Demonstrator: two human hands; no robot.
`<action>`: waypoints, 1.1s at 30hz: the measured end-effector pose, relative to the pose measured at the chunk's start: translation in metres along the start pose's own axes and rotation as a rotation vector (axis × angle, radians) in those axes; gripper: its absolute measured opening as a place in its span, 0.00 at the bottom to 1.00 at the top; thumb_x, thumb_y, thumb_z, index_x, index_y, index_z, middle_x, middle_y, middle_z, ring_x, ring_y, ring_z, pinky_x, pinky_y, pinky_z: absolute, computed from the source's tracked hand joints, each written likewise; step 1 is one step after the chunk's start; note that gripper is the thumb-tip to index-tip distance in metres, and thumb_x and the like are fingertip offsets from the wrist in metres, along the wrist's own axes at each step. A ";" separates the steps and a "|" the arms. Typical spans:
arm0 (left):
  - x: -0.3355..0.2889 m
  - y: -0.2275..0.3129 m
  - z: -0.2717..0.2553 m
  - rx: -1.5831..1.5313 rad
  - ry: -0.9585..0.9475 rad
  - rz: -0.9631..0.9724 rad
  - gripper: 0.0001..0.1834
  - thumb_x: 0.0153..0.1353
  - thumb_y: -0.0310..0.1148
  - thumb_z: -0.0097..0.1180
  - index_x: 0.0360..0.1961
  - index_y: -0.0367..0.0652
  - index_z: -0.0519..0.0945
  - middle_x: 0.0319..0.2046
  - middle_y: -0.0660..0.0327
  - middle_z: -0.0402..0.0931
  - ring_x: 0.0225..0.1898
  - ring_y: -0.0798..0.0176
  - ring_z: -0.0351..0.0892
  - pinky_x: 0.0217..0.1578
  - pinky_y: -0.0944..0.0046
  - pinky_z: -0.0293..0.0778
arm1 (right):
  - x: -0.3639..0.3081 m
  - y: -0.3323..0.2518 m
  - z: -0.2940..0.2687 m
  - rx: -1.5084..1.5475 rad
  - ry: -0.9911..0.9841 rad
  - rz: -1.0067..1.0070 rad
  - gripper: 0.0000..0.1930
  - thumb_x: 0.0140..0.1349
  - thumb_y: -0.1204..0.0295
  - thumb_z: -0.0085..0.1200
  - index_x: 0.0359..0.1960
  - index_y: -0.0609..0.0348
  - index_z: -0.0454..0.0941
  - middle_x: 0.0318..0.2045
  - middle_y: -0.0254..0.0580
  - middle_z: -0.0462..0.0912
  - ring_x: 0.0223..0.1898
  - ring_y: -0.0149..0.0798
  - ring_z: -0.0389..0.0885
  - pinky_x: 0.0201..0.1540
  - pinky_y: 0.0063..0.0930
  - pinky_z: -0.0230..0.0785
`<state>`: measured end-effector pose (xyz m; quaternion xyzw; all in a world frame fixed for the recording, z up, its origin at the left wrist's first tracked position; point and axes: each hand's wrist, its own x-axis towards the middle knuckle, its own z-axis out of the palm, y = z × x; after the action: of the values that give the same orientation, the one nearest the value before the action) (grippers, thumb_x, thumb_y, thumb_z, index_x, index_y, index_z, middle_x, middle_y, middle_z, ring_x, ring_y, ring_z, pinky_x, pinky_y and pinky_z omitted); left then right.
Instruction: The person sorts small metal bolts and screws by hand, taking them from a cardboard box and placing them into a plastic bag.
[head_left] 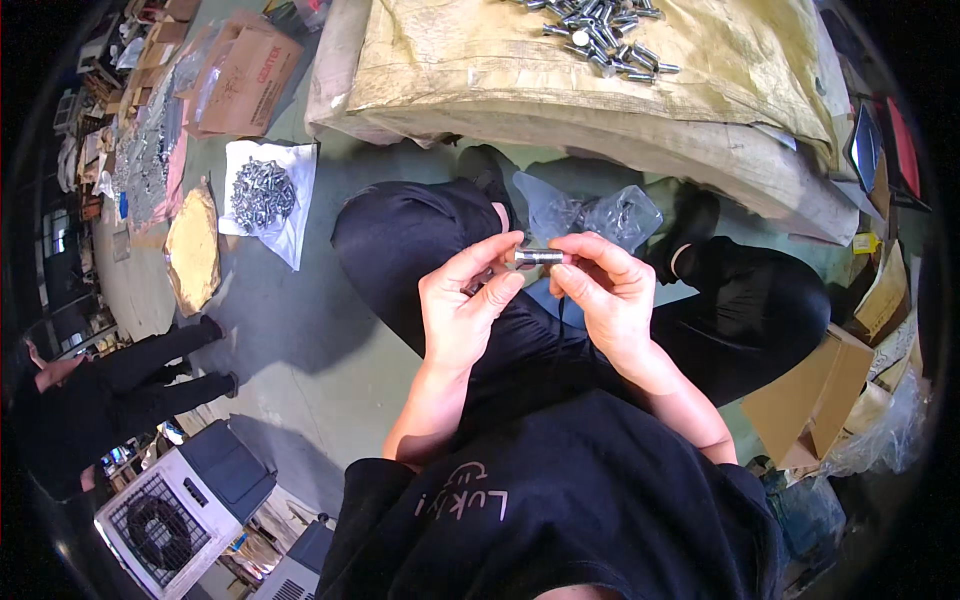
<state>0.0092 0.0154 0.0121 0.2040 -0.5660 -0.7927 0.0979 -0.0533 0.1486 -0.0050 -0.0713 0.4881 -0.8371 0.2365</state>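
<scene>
A short, shiny metal bolt (538, 257) lies level between my two hands, in front of my lap. The fingertips and thumb of my left hand (455, 315) are closed at its left end. Something dark and metallic also shows within that hand's curled fingers, too hidden to name. My right hand (615, 300) pinches the bolt's right end between thumb and fingers. Just beyond the hands, a clear plastic bag (625, 215) with dark metal pieces in it sits between my legs. Ahead, loose bolts (600, 35) are heaped on a yellowish cloth-covered surface (460, 75).
To the left, a pile of small metal parts (262, 195) rests on a white sheet (295, 240), near a cardboard box (245, 80). Another person (110, 400) in dark clothes stands by a fan unit (165, 525). An open carton (810, 395) lies at the right.
</scene>
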 end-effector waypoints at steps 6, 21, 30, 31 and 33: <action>-0.001 -0.001 -0.005 -0.070 0.012 -0.073 0.16 0.49 0.22 0.58 0.41 0.33 0.75 0.27 0.66 0.74 0.25 0.77 0.68 0.27 0.79 0.65 | -0.001 0.000 0.000 -0.041 -0.021 0.005 0.11 0.51 0.82 0.54 0.38 0.68 0.74 0.29 0.40 0.75 0.25 0.28 0.73 0.28 0.18 0.67; -0.003 0.005 0.002 0.048 0.024 0.040 0.14 0.48 0.19 0.58 0.38 0.33 0.76 0.27 0.66 0.73 0.27 0.77 0.69 0.29 0.79 0.65 | -0.001 0.002 0.001 0.179 0.000 0.094 0.10 0.52 0.81 0.53 0.38 0.67 0.75 0.25 0.36 0.75 0.24 0.25 0.73 0.27 0.16 0.67; -0.003 -0.001 -0.001 0.012 0.063 -0.011 0.10 0.48 0.23 0.59 0.34 0.33 0.77 0.27 0.65 0.75 0.25 0.79 0.68 0.27 0.80 0.64 | -0.001 0.002 0.000 0.166 -0.005 0.107 0.10 0.52 0.80 0.53 0.38 0.67 0.75 0.25 0.35 0.76 0.24 0.25 0.72 0.27 0.15 0.66; -0.003 -0.001 -0.002 -0.003 0.052 -0.020 0.10 0.48 0.23 0.60 0.34 0.33 0.77 0.28 0.65 0.75 0.25 0.79 0.68 0.27 0.80 0.64 | -0.001 0.002 0.000 0.167 -0.005 0.107 0.10 0.52 0.80 0.53 0.38 0.67 0.75 0.25 0.35 0.76 0.24 0.25 0.72 0.27 0.15 0.66; -0.003 -0.001 -0.002 -0.012 0.053 -0.023 0.10 0.48 0.23 0.60 0.34 0.34 0.77 0.27 0.65 0.75 0.25 0.79 0.68 0.26 0.80 0.64 | -0.001 0.002 0.000 0.162 -0.010 0.113 0.10 0.53 0.80 0.53 0.38 0.68 0.75 0.25 0.35 0.76 0.24 0.24 0.72 0.27 0.15 0.66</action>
<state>0.0131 0.0151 0.0108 0.2306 -0.5561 -0.7916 0.1048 -0.0515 0.1482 -0.0070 -0.0285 0.4211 -0.8588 0.2905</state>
